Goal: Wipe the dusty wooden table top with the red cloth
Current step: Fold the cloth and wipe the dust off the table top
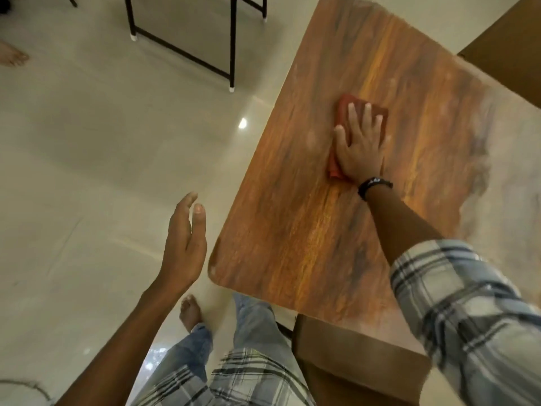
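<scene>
The wooden table top fills the right half of the view, its grain running away from me. A pale film of dust covers its right side and far end, while the left and middle look dark and clean. The folded red cloth lies near the table's middle. My right hand presses flat on the cloth with fingers spread, covering most of it. My left hand hovers over the floor just left of the table's near corner, fingers apart and holding nothing.
Glossy beige floor tiles spread to the left. A black metal frame of other furniture stands at the top. A brown wooden piece sits below the table's near edge, another at the top right. Someone's bare foot shows at far left.
</scene>
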Action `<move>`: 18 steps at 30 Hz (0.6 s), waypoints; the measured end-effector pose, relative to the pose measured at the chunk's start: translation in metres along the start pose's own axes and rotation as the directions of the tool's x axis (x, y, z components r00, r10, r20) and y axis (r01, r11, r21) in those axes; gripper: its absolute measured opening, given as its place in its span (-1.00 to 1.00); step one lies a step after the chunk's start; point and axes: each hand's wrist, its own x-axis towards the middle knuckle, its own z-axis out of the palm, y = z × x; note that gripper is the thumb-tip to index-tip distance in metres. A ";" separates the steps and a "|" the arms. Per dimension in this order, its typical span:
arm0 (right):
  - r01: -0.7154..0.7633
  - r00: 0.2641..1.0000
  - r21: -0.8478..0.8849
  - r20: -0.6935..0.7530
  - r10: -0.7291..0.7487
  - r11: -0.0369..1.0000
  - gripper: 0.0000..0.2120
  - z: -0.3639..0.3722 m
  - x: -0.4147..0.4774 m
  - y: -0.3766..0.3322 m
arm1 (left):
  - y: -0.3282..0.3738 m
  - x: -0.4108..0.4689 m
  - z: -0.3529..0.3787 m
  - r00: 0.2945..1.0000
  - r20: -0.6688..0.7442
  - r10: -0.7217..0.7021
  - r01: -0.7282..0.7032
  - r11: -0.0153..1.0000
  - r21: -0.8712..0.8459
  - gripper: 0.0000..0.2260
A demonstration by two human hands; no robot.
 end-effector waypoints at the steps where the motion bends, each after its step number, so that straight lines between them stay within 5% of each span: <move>1: -0.072 0.997 0.009 -0.002 0.072 0.997 -0.44 -0.001 0.005 0.001 | -0.006 -0.005 -0.004 1.000 0.007 -0.003 0.003 1.000 0.002 -0.47; 4: -0.075 0.997 0.011 -0.033 0.075 0.997 -0.42 0.018 -0.025 -0.030 | -0.022 -0.020 -0.011 0.999 0.028 -0.022 0.022 1.000 0.017 -0.44; 11: 0.341 0.940 -0.053 0.011 -0.340 0.939 -0.41 0.079 -0.236 -0.116 | -0.034 -0.052 -0.009 0.995 0.071 0.075 -0.084 0.987 0.140 -0.48; 18: 0.357 0.933 -0.123 0.006 -0.359 0.926 -0.36 0.072 -0.302 -0.051 | -0.026 -0.076 -0.001 0.962 0.176 0.208 -0.243 0.948 0.207 -0.32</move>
